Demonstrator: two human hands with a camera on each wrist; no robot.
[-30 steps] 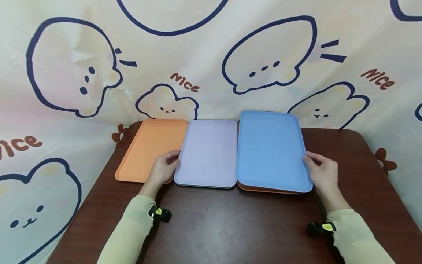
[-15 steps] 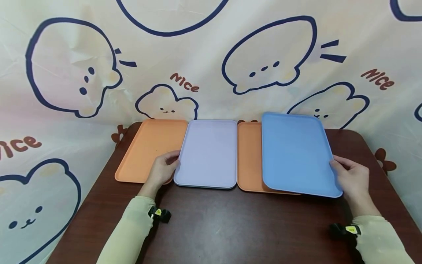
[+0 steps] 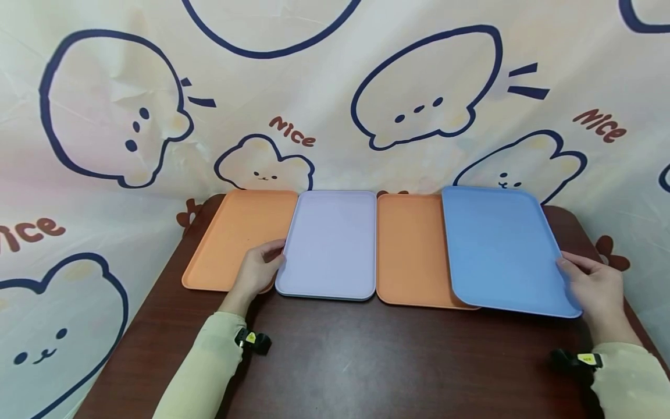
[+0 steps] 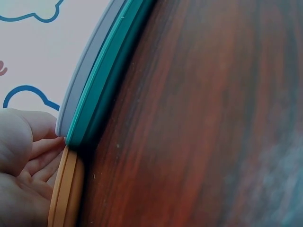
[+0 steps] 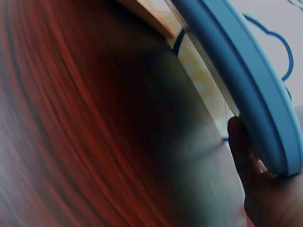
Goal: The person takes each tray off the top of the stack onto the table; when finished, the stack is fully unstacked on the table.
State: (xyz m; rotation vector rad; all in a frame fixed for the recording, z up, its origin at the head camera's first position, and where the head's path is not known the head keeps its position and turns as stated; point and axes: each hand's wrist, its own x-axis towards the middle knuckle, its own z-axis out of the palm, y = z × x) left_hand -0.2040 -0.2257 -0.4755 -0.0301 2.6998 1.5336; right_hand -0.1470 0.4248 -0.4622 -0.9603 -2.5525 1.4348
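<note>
In the head view a blue tray [image 3: 505,250] is held by its right edge, pinched between thumb and fingers of my right hand [image 3: 597,288]. It overlaps the right part of an orange tray [image 3: 413,250]; in the right wrist view its rim [image 5: 246,80] is raised off the table. My left hand [image 3: 256,267] holds the left edge of a lavender tray [image 3: 330,244], thumb and fingers at the rim. Beneath that tray lies a teal tray [image 4: 102,90], its edge visible in the left wrist view. A second orange tray [image 3: 251,227] lies flat under my left hand, at the left.
All the trays are on or over a dark brown wooden table [image 3: 345,361]. A pale cloth [image 3: 335,87] with cartoon bears and the word "Nice" hangs behind it. Bands with small devices [image 3: 253,340] are on both wrists.
My right hand has carried the blue tray to the right, uncovering much of the orange tray that was beneath it. The left hand and lavender tray have stayed in place.
</note>
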